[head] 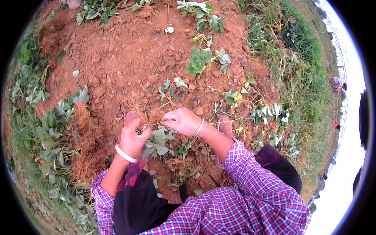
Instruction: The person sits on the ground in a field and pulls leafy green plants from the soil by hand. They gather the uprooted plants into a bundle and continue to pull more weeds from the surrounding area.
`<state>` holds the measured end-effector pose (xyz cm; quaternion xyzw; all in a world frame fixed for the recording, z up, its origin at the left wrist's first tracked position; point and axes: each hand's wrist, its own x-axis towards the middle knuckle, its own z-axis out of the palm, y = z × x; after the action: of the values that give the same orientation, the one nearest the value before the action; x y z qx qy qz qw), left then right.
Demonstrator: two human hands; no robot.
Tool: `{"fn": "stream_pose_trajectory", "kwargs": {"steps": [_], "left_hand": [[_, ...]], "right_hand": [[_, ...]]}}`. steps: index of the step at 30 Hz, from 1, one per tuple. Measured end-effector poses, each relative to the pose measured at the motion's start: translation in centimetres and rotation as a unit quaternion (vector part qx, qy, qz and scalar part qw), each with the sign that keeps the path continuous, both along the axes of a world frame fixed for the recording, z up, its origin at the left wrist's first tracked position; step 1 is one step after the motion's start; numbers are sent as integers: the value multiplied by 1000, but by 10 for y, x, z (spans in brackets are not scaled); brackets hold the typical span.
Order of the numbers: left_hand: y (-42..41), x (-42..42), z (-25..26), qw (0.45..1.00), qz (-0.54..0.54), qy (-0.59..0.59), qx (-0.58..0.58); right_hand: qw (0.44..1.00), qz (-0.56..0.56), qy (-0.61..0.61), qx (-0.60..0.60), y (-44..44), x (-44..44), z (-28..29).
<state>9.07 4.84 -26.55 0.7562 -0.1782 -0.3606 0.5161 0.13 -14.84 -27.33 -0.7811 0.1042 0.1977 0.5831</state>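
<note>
My left hand (132, 137) grips a strawberry-like seedling near its crown. Its stringy brown roots (135, 106) point away from me, and its green leaves (158, 141) hang toward my lap. Beside it, my right hand (183, 121) pinches a thin strand at the seedling between thumb and fingers; whether that is a root or a runner I cannot tell. Just beyond my hands, a red string or stem (175, 80) lies among small leaves on the reddish soil (117, 58).
Bare-rooted seedlings (58, 126) lie heaped at my left, their brown roots (85, 144) facing inward. Loose plants (198, 60) are scattered ahead, and more leafy plants (271, 113) lie at right. Grass (311, 73) borders the soil. A distant person (338, 82) appears near the right rim.
</note>
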Motion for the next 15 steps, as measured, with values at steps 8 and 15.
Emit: {"fn": "stream_pose_trajectory", "kwargs": {"steps": [8,15], "left_hand": [[-2,2,-12,984,-8,-177,23],[37,15,-42,969,125,-157,145]], "right_hand": [[999,-25,38,-19,15,5,13],[967,171,-1,188,25,-2,74]]}}
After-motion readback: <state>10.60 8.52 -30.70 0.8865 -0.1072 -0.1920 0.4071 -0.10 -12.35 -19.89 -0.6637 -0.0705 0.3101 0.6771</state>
